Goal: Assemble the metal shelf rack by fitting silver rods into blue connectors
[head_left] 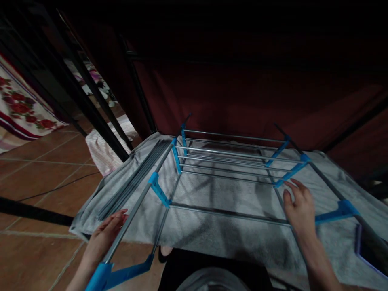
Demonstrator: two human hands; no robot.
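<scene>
One grey cloth (pixel 248 238) underlies the rack (pixel 227 214), red curtain (pixel 230 93) behind.

A flower-patterned cloth (pixel 22 107), tiled floor (pixel 24 180) and dark red drapery (pixel 236 95) mark an apparent home interior.

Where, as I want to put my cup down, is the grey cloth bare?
One bare patch of grey cloth lies between the near crossbar and the close-set crossbars beyond it; another between the near crossbar and the person's dark clothing. It is crowded at the far end, beneath the close-set crossbars, and at left, where loose rods lie.
</scene>
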